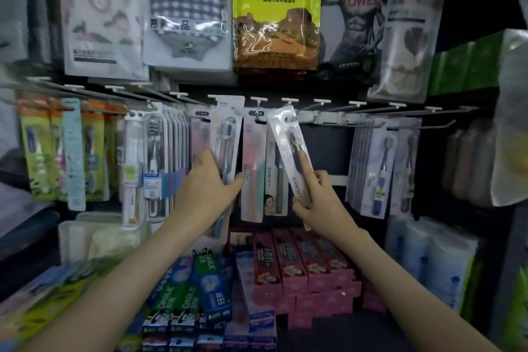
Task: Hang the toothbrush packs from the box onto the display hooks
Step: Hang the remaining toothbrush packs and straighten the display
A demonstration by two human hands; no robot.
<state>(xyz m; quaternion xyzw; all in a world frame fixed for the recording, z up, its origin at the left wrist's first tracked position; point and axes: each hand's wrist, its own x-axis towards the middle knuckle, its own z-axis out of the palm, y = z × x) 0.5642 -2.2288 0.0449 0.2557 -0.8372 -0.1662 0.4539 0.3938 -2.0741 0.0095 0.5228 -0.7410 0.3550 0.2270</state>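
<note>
Gripping an upright toothbrush pack, the left hand flanks the right hand, whose fingers pinch a tilted white pack.

Dim, flat indoor light; the right side and bottom corner sink into near-black shadow. Soft glare on the glossy yellow towel pack. Left edge smeared: display hooks and toothbrush packs blurred. Wide-angle bowing at the edges. Centre fairly sharp.
</note>
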